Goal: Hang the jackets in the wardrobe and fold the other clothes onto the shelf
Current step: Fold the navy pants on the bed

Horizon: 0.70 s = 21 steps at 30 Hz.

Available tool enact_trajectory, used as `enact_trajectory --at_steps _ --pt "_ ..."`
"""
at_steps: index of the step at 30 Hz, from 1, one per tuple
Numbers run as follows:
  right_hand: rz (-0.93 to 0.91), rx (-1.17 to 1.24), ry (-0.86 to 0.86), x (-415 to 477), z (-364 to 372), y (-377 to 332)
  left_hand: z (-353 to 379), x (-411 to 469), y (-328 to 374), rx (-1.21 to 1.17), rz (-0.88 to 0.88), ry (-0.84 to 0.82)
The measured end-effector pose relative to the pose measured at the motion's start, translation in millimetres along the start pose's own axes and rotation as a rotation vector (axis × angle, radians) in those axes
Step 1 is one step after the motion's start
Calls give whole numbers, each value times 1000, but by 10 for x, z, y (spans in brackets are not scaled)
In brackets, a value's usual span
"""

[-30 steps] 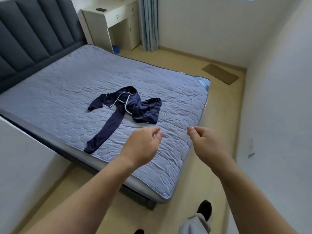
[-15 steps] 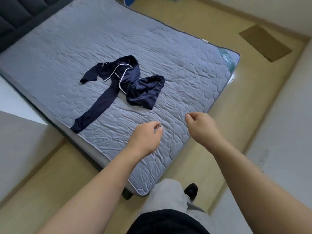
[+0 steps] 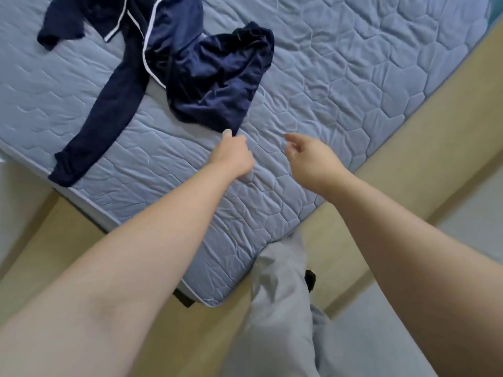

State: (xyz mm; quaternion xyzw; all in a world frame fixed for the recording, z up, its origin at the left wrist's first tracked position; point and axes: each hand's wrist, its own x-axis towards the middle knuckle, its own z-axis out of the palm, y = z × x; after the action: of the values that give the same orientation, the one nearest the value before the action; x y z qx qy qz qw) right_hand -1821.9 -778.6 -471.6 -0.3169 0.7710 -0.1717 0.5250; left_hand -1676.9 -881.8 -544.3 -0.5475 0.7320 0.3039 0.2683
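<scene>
A crumpled navy garment (image 3: 212,77) with white piping lies on the blue-grey quilted mattress (image 3: 353,77). One long dark leg or sleeve of it trails down to the mattress's left edge. My left hand (image 3: 234,156) reaches over the bed with curled fingers, and one fingertip touches the garment's nearest corner without gripping it. My right hand (image 3: 307,156) hovers a hand's width to the right, above bare mattress. Its fingers are loosely curled and hold nothing.
The mattress corner points toward me, with tan floor (image 3: 408,110) on both sides. My grey trouser leg (image 3: 283,308) and a black shoe (image 3: 310,278) stand at that corner. A pale wall surface (image 3: 462,213) runs along the right.
I have stepped closer and the view has tilted down onto the bed. My left hand has moved forward to the garment's near corner, and my right hand followed beside it.
</scene>
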Motion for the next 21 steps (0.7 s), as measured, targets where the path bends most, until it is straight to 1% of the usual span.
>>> enact_trajectory --at_steps 4,7,11,14,16,17,19,21 --pt "116 43 -17 744 -55 309 158 964 -18 105 -20 -80" --pt "174 -3 -50 1096 -87 549 284 1501 -86 182 -60 -123" --pt "209 -69 -100 1399 -87 721 510 1904 -197 187 -100 -164" --pt "219 -117 -131 1517 -73 689 602 1994 -275 170 -60 -163" --pt "210 -146 -157 1557 -50 611 574 1989 -357 125 -18 -110" --pt "213 -162 -170 1568 -38 553 539 1958 -397 88 -12 -51" --pt "232 -191 -199 1550 -16 424 476 1797 -457 -21 -67 138" --pt "230 -225 -221 1511 -26 277 386 1558 -448 -181 -139 317"
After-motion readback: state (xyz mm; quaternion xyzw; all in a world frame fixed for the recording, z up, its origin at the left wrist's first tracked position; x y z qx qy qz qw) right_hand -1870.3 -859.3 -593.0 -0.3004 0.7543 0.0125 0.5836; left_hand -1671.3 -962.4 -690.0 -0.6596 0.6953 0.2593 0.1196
